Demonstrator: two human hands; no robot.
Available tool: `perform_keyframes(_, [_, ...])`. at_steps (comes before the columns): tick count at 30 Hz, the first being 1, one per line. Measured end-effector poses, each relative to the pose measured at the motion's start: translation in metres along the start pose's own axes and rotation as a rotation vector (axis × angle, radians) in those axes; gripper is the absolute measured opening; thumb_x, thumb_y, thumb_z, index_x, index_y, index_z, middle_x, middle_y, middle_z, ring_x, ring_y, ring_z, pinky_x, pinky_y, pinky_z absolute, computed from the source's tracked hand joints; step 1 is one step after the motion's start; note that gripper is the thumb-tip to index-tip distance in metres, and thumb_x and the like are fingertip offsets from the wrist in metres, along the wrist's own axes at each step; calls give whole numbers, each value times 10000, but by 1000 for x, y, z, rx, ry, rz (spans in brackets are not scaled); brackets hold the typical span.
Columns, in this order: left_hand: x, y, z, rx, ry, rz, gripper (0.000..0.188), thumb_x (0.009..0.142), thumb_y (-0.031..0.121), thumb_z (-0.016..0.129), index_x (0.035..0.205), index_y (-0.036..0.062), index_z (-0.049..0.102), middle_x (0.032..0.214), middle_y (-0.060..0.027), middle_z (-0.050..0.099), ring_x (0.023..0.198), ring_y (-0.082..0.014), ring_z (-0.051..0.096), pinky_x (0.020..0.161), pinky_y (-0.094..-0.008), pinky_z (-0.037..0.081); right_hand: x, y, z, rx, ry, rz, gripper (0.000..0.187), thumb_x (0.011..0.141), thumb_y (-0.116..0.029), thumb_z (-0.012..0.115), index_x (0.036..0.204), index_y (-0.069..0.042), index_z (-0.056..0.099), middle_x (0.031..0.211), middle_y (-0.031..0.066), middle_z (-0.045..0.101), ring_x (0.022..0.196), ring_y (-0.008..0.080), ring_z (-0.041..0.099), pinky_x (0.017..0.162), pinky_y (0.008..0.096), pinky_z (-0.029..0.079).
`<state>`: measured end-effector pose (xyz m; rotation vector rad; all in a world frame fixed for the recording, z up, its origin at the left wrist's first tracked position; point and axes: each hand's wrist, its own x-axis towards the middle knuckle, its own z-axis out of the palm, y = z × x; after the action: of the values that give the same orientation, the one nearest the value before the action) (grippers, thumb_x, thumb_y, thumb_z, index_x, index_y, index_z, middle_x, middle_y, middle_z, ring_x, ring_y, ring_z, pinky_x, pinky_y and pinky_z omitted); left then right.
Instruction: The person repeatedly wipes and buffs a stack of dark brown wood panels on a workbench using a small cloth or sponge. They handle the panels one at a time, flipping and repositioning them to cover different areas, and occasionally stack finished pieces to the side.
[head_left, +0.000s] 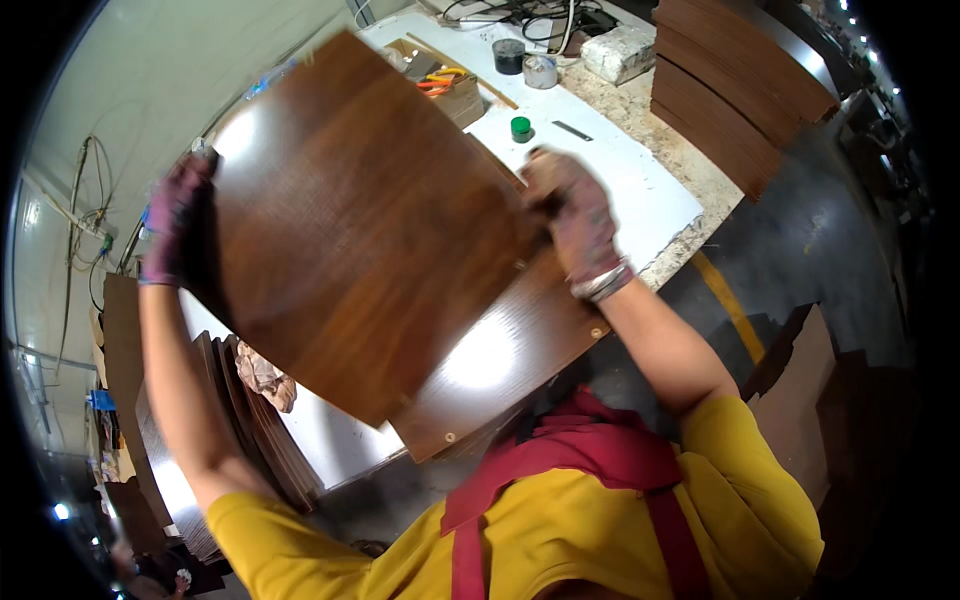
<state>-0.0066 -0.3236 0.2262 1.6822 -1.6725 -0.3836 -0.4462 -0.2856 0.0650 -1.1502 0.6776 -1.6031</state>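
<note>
Upper board: a broad brown wood-grain panel [350, 220], raised at a slant over the table and overlapping the lower board; glossy, straight-sided, square-cornered.
Left hand: the gloved left hand [180, 215] is on the panel's left edge, fingers pressed together and closed against it.
Right hand: the gloved right hand [575, 205] is at the panel's right edge, fingers curled; blur leaves me unable to tell whether they pinch it.
Lower board: another smooth brown board [500, 365], partly covered, its near edge close to the red apron [570, 450]; two small round fittings sit along that edge.
Open room: right of the right hand, a stretch of white sheet [645, 205] runs to its ragged edge, then speckled tabletop [685, 248], then grey floor [850, 235].
Crowded edges: stacked brown boards [735, 90] at the far right corner; more boards [270, 430] and crumpled paper [265, 378] beside the left forearm.
Far side: a green cap [521, 129], a flat metal strip [572, 130], two round tubs [508, 57] and an open carton [462, 102].
</note>
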Motion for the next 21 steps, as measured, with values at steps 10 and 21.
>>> perform_keyframes(10, [-249,188,82,1034,-166,702,195,788,185,689,952,147,589,835,-56,575,784,-250,606,643,-380,500,22,-60,-117,554,384,249,286,912,-201,633,1117,-2,613,932,69,630,747,179,541,695,313,476])
perform_keyframes(21, [-286,153,204,419,-669,379,234,886,302,595,1051,140,634,900,-111,632,825,-289,646,692,-420,518,-14,-8,-99,247,7,328,279,935,-298,573,747,-132,451,763,-33,405,731,95,413,670,248,360])
